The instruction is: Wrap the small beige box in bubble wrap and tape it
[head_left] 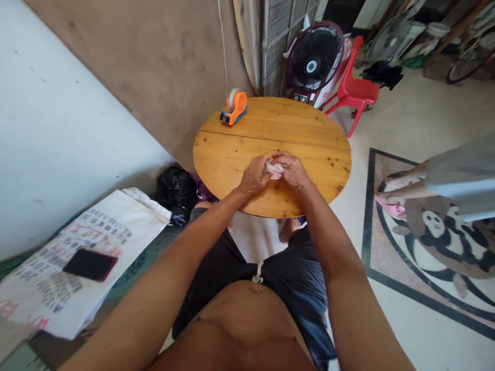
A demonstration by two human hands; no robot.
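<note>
White sack (pixel 133 219), lower left: printed matter in two colours. Black lines of characters and digits slant across the cloth; a number near the upper edge seems to end in "5299", and a group nearer the left edge seems to begin "201", both readings uncertain. Larger red characters stand amid the black print and again along the lower left edge; blur prevents their reading. A smartphone (pixel 91 264) covers part of the lettering. Fan base (pixel 300 97), upper right: small pale markings on a dark panel, too small to read.
</note>
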